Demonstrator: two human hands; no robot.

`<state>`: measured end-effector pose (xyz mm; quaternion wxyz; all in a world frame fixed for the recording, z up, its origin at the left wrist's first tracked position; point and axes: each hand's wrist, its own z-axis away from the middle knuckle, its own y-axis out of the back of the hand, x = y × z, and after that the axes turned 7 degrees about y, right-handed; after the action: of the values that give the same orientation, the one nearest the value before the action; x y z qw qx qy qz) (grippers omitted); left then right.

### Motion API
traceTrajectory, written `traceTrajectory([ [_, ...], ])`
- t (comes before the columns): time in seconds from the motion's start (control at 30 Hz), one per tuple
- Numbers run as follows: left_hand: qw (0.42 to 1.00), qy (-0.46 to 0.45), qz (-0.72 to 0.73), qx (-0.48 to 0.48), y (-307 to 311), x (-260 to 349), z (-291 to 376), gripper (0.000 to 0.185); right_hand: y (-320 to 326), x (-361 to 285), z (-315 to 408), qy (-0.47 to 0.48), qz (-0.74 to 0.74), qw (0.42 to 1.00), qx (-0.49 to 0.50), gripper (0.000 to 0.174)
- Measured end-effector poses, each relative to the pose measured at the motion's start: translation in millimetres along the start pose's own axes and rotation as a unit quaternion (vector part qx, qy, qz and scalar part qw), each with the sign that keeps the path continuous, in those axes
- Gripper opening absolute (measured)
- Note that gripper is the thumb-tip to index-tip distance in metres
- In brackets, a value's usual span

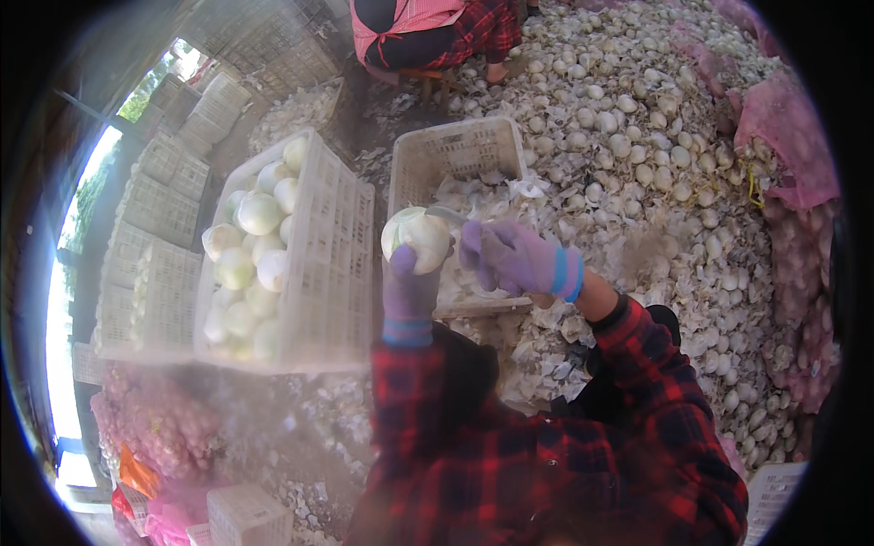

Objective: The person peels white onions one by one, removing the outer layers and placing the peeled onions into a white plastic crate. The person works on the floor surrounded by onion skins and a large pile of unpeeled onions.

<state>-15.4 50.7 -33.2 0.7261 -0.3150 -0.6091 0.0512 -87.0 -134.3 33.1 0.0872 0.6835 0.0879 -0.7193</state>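
A pale white onion (418, 237) with faint green streaks rests in my left hand (411, 290), which wears a purple knit glove with a blue cuff. My right hand (515, 258), gloved the same way, grips a small knife whose curved metal blade (447, 215) touches the onion's upper right side. The knife's handle is hidden in the fingers. Below both hands, a white plastic crate (459, 140) holds loose onion skins (471, 198). To the left stands a taller white crate (334, 225) filled with smooth peeled onions (259, 213).
A wide heap of onions and dry skins (618, 143) spreads along the right. Pink mesh sacks (785, 140) border it. Another person (437, 34) sits on a low stool at the top. Stacked crates (160, 184) line the left; a full mesh sack (160, 420) lies lower left.
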Motion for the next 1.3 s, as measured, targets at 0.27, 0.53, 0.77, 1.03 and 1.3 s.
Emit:
traceTrajectory([
  [0.27, 0.980, 0.011, 0.197, 0.030, 14.9, -2.5, -12.5, 0.070, -34.9, 18.8, -2.6, 0.037, -0.091, 0.995, 0.034, 0.056],
  [0.53, 0.954, -0.067, 0.267, 0.119, -3.5, 9.4, -20.1, 0.071, -44.3, 35.8, -3.1, -0.025, -0.064, 0.998, -0.016, 0.056],
  [0.77, 0.978, -0.019, 0.202, 0.043, -5.9, -4.3, -15.9, 0.064, -17.6, 29.7, -24.6, 0.272, 0.150, 0.933, 0.183, 0.038],
  [1.03, 0.993, -0.077, 0.057, 0.073, -23.9, -24.3, -12.3, 0.065, -8.4, 36.3, -29.6, 0.274, 0.317, 0.880, 0.225, 0.028],
  [1.3, 0.972, -0.156, -0.097, 0.148, -30.6, -22.7, -12.1, 0.059, -17.2, 49.7, -27.9, 0.299, 0.458, 0.792, 0.269, 0.021],
])
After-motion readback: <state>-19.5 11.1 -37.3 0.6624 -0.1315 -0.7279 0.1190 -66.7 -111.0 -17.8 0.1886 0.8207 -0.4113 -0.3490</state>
